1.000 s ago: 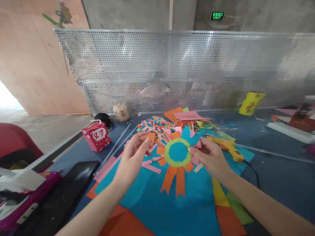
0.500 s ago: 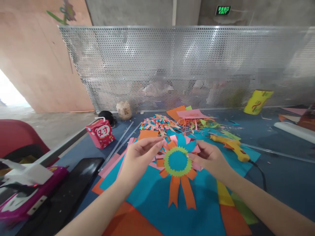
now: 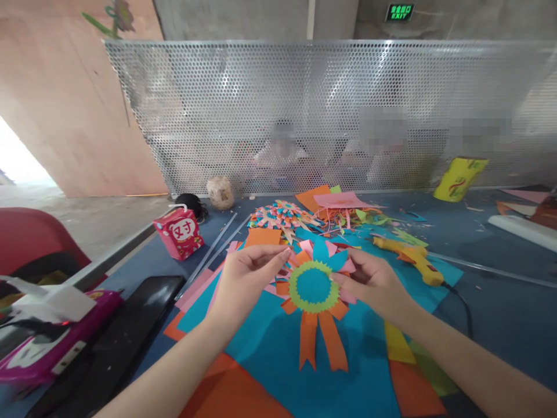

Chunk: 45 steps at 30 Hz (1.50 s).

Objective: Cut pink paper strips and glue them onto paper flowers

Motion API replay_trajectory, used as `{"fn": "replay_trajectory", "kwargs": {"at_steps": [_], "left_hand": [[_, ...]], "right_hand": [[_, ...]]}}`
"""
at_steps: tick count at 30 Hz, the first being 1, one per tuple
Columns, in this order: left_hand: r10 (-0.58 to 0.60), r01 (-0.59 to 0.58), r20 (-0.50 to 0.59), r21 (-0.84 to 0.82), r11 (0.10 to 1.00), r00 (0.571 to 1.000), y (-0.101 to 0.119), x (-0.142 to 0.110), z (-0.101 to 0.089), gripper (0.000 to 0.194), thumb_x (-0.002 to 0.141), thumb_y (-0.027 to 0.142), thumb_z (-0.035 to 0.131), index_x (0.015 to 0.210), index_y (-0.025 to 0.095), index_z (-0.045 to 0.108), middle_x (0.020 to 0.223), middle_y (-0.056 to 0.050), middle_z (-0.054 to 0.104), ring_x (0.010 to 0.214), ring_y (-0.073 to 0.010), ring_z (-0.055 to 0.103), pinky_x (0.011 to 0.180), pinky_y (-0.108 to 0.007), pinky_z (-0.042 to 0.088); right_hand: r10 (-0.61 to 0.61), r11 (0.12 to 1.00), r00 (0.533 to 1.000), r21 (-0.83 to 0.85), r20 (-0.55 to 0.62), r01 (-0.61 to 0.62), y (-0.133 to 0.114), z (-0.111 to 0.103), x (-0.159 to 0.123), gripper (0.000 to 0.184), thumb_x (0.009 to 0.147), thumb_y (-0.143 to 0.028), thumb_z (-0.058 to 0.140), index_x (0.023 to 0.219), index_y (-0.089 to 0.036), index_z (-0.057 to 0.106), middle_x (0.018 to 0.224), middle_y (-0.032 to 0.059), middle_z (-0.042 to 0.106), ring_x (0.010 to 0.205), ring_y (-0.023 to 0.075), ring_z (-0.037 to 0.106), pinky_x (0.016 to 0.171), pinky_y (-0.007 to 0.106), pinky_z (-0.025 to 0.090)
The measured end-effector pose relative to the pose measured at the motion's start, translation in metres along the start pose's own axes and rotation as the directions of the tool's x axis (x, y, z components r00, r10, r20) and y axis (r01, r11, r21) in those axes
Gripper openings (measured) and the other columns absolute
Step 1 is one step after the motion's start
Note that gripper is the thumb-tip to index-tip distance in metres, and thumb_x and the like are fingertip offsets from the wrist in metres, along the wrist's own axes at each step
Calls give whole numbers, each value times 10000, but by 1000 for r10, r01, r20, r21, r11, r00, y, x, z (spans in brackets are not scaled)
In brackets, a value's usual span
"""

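Observation:
A paper rosette [image 3: 314, 265] faces me above blue paper sheets. It has a blue centre, a lime zigzag ring, petals of orange, pink and blue, and two orange tails hanging down. My right hand [image 3: 369, 281] pinches its right edge, thumb in front and fingers partly hidden behind. With thumb and forefinger closed together, my left hand [image 3: 252, 276] is at the rosette's upper left petals and seems to grip their edge. A yellow glue gun [image 3: 411, 258] lies on blue paper to the right.
Behind the rosette lie a pile of finished paper flowers [image 3: 285, 216] and paper scraps [image 3: 348, 216]. A red drink carton [image 3: 179, 232], a black phone [image 3: 130, 331] and a purple power strip [image 3: 78, 342] are on the left. A perforated metal screen [image 3: 261, 104] borders the table.
Both hands keep their hold on the rosette almost unmoved. The view has shifted slightly.

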<state>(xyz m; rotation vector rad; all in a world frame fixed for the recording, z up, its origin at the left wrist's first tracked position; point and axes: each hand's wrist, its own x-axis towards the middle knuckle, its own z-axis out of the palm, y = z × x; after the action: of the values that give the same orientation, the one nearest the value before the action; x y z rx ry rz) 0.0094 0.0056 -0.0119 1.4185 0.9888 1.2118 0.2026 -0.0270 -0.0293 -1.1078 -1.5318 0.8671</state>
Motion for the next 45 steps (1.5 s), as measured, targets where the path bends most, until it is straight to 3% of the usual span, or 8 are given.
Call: {"fn": "replay_trajectory", "kwargs": {"at_steps": [10,15,18,25,37,45], "left_hand": [[5,-5,5,15,1000,1000,-1,1,-1,160,640,310,673,730,178,686,691,-17,697,613,-115,617,580,-186,494],[55,-55,-6,-7,998,998,0,1,0,214,671,306,645,860,210,679,771,-12,704,696,-128,634,629,-197,508],[81,-81,-8,24,996,997,0,0,-1,182,671,299,643,822,210,694,798,-17,707,728,-145,640,640,-207,516],[52,-52,0,69,996,999,3,-1,1,173,638,266,667,794,199,704,834,-24,706,778,-180,644,680,-248,530],[-34,34,5,20,999,999,1,-1,0,182,628,300,674,779,204,707,823,-31,707,717,-162,645,606,-218,521],[-47,47,5,-12,999,999,2,0,1,197,627,305,678,786,190,701,813,-33,707,687,-147,642,598,-204,516]], "right_hand": [[-12,999,1000,-46,6,12,0,0,-1,249,679,-279,594,590,-192,379,537,-70,319,446,54,364,395,165,337],[7,999,1000,-37,8,-7,1,-1,-1,208,677,-307,590,632,-189,424,575,-51,375,503,79,428,444,187,391],[-3,999,1000,-54,2,3,1,0,-1,207,676,-300,585,625,-189,418,571,-51,376,492,73,420,436,184,386],[-12,997,1000,-74,-10,11,-4,2,0,238,674,-282,578,592,-199,371,532,-70,314,439,57,378,387,165,358],[12,995,1000,-94,16,-10,-3,0,-2,205,690,-293,570,627,-196,401,547,-61,342,455,66,394,394,171,361],[-16,991,999,-131,-31,12,-5,2,-1,253,667,-302,579,586,-204,361,525,-68,303,430,63,359,374,172,349]]}}
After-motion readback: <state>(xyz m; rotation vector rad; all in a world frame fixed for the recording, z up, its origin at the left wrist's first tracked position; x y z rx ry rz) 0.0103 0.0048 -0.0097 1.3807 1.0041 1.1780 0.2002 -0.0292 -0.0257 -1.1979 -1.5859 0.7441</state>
